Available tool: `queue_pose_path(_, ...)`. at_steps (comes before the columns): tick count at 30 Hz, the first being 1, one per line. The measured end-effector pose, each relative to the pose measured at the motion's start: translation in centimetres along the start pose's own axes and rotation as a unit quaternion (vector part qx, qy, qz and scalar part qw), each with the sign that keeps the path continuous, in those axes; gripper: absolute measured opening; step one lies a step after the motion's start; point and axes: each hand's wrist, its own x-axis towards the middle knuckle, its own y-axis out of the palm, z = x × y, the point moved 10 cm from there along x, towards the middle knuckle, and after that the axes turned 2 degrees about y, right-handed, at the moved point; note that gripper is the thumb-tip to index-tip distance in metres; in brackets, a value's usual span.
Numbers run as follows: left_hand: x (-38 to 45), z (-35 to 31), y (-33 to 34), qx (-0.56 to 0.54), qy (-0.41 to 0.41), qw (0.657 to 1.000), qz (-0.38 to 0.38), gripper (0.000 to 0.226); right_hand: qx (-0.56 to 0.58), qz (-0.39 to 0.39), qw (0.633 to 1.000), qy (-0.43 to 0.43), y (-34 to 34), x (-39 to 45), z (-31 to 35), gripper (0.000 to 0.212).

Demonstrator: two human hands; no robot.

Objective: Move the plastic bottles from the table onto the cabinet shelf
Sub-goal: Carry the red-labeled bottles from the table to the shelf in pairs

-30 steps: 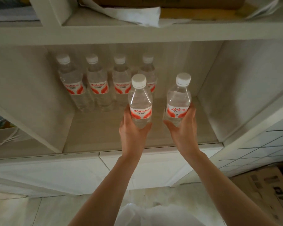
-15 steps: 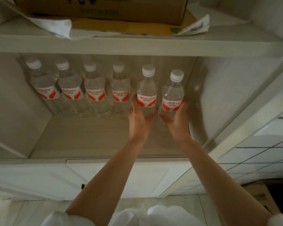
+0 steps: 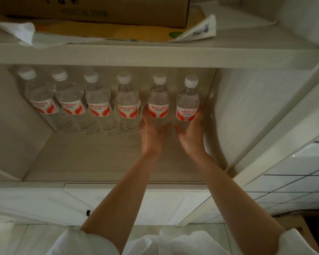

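Several clear plastic water bottles with white caps and red-and-white labels stand in one row along the back of the cabinet shelf (image 3: 92,159). My left hand (image 3: 151,133) is wrapped around the lower part of the second bottle from the right (image 3: 158,100). My right hand (image 3: 191,137) grips the base of the rightmost bottle (image 3: 187,102), which stands close to the cabinet's right wall (image 3: 247,111). Both held bottles are upright and level with the others (image 3: 98,100). Their bases are hidden by my fingers.
The shelf above (image 3: 155,56) carries a cardboard box (image 3: 99,10) and loose papers (image 3: 197,32). White cabinet doors (image 3: 164,203) sit below the shelf. A tiled wall (image 3: 293,190) is at the right. The front half of the shelf is bare.
Both hands have pushed their bottles farther back and to the right, into line with the row at the rear of the shelf. The view has moved closer.
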Motion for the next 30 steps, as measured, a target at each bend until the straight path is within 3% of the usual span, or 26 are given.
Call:
queue_pose_path(10,-0.6,0.1,-0.3,0.023,0.016,1.000,-0.012,0.091,-0.028,-0.010,1.000,0.008,-0.2,0.2,-0.3,0.091)
queue_pose_path(18,-1.4,0.9,-0.3,0.039,-0.024,0.999,-0.017,0.083,-0.046,0.023,0.998,0.032,-0.8,-1.8,0.2,0.083)
queue_pose_path(24,-4.5,1.5,-2.0,0.034,-0.058,0.998,-0.016,0.054,-0.068,0.067,0.994,0.060,-1.3,-6.1,-0.2,0.076)
queue_pose_path(30,-10.4,1.8,-8.6,0.062,-0.062,0.993,-0.082,0.032,-0.076,0.169,0.983,-0.002,1.1,-11.5,2.1,0.055)
